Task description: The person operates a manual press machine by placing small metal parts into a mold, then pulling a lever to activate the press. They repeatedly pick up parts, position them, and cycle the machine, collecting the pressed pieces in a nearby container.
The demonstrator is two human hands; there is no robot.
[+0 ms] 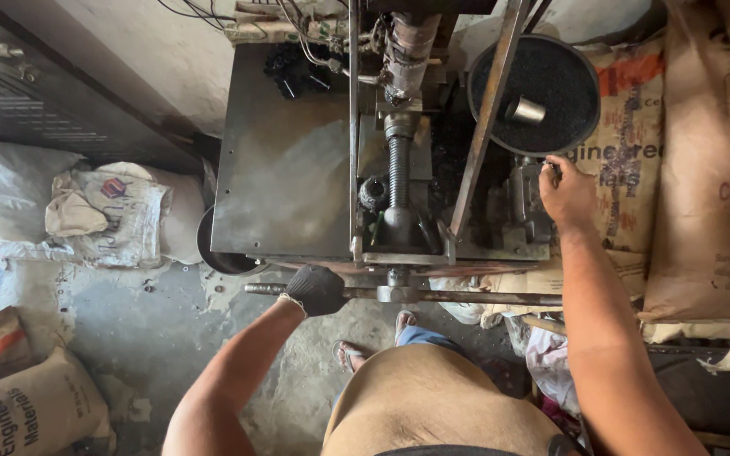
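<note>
I stand at a hand-worked press machine (399, 152) with a vertical threaded screw (398, 173). My left hand (316, 290), in a black glove, grips the long horizontal steel bar handle (466, 297) at the machine's front. My bare right hand (566, 192) rests on the machine's right side beside a metal block (524, 203), just below a round pan (542, 91) of black granules; its fingers look closed on a small dark piece. A small metal cup (530, 111) lies in the pan.
A steel table top (285, 160) spreads left of the screw. Brown sacks (703, 169) stack at the right, more sacks (27, 405) at lower left, white bags (111, 215) on the concrete floor at the left. My sandalled feet (373, 338) show below the bar.
</note>
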